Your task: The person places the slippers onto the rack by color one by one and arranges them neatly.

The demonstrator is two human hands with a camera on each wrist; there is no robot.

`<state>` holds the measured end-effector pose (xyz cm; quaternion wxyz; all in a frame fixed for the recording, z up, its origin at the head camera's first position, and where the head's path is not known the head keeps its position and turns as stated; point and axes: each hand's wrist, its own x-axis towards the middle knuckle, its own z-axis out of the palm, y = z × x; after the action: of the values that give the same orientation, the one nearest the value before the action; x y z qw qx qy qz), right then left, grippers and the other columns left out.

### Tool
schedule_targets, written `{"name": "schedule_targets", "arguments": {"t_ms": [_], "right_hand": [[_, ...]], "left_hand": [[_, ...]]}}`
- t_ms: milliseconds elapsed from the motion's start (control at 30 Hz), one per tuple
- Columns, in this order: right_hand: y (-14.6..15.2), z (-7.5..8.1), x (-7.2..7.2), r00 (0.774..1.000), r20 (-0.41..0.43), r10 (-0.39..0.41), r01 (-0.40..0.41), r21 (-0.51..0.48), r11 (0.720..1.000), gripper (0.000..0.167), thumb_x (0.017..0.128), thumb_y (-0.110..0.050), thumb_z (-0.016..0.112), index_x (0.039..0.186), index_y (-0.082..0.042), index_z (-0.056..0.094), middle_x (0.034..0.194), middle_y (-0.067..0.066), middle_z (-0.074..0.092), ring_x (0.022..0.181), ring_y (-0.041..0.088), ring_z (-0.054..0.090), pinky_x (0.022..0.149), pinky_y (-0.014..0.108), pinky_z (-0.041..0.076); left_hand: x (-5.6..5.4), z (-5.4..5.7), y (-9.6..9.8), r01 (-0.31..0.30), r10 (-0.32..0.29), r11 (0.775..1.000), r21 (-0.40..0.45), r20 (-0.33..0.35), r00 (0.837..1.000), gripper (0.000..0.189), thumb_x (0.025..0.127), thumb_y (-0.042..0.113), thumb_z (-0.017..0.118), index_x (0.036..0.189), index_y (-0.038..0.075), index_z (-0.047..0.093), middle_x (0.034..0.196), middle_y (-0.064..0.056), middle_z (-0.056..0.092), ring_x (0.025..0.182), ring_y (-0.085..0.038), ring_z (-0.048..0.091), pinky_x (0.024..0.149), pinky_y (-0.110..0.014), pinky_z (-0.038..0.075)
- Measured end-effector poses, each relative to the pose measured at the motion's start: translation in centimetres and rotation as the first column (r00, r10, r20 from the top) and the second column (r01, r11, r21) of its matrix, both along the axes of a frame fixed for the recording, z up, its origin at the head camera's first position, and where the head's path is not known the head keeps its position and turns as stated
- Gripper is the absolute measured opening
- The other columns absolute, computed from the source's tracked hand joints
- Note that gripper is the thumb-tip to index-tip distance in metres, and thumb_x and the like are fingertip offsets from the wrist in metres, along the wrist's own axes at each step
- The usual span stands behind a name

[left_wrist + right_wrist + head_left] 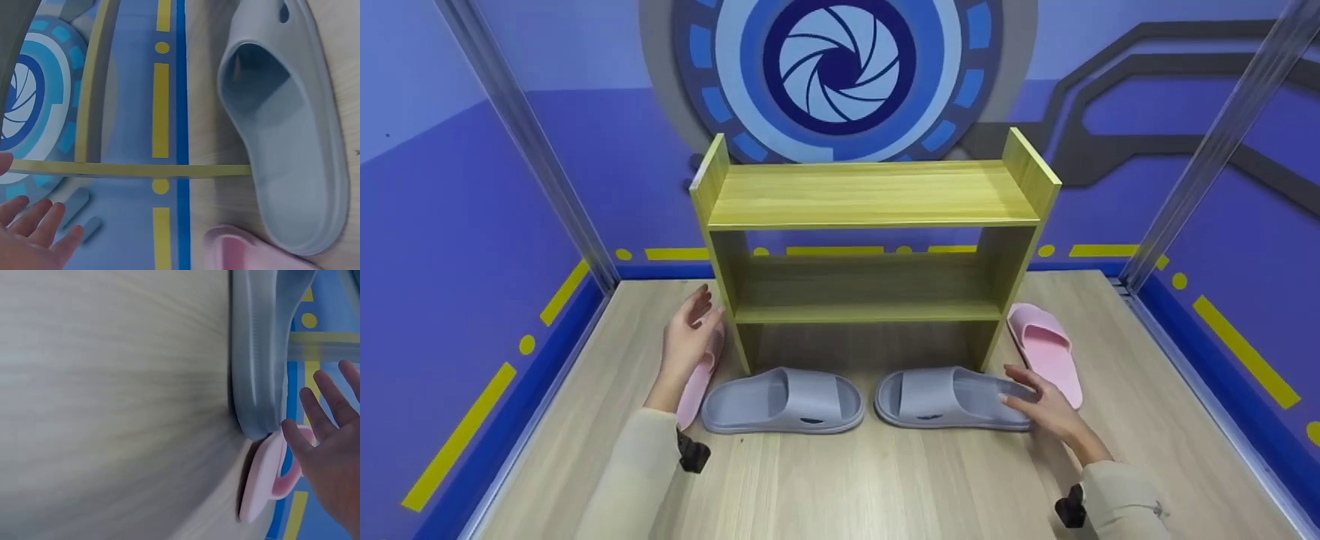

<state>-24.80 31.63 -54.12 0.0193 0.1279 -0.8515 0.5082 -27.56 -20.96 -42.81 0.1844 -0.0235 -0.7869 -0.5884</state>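
My left hand (688,337) is beside the left side of a wooden shelf rack (877,195), fingers extended and holding nothing. It overlaps a pink slipper (694,390) in the head view. Over the heel end of the right grey slipper (930,394) is my right hand (1046,405), its fingers spread and empty. A second grey slipper (780,401) lies to the left, toe pointing right. The two grey slippers lie toe to toe in front of the rack. Another pink slipper (1050,356) sits by the rack's right side.
The rack's middle shelf (870,289) and upper board stand between two side panels. A pale wooden tabletop (825,487) carries everything. Blue printed walls (427,262) with metal corner posts (521,135) close off the left, back and right.
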Motion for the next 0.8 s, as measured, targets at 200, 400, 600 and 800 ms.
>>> {"name": "schedule_targets", "arguments": {"t_ms": [200,400,600,800], "right_hand": [[-2.1,1.3,0.4,0.999,-0.011,0.033,-0.033,0.002,0.999,0.055,0.076,-0.010,0.067,0.120,0.011,0.044,0.119,0.028,0.046,0.114,0.041,0.036,0.093,0.056,0.021],[-2.7,0.0,-1.0,0.996,-0.072,0.055,-0.049,0.079,0.996,0.056,0.074,-0.015,0.070,0.121,0.005,0.048,0.119,0.021,0.049,0.115,0.036,0.038,0.094,0.052,0.024],[-3.3,-0.8,-2.1,0.995,-0.061,0.083,-0.074,0.141,0.987,0.060,0.072,-0.027,0.071,0.123,-0.004,0.049,0.123,0.015,0.048,0.116,0.033,0.037,0.094,0.050,0.026],[-4.5,-0.7,-2.3,0.996,0.004,0.094,-0.093,0.179,0.980,0.069,0.069,-0.032,0.073,0.128,-0.008,0.045,0.127,0.017,0.043,0.117,0.035,0.034,0.093,0.051,0.026]], "left_hand": [[-1.2,1.8,0.7,-0.007,0.007,1.000,-0.029,-0.002,1.000,0.057,0.084,0.014,0.060,0.131,-0.006,0.034,0.126,-0.023,0.043,0.113,-0.031,0.043,0.093,-0.038,0.033],[-2.1,2.9,1.2,-0.008,0.008,0.997,-0.078,-0.004,1.000,0.056,0.084,0.016,0.060,0.130,-0.004,0.037,0.123,-0.022,0.046,0.111,-0.031,0.045,0.093,-0.036,0.034],[-2.9,3.7,1.7,-0.060,0.056,0.996,-0.071,-0.048,0.997,0.045,0.082,0.013,0.062,0.120,-0.005,0.048,0.112,-0.023,0.054,0.103,-0.030,0.052,0.084,-0.035,0.043],[-3.2,4.2,2.1,-0.148,0.139,0.980,-0.131,-0.079,0.987,0.032,0.081,0.014,0.062,0.108,-0.003,0.057,0.100,-0.019,0.060,0.092,-0.027,0.058,0.077,-0.034,0.047]]}}
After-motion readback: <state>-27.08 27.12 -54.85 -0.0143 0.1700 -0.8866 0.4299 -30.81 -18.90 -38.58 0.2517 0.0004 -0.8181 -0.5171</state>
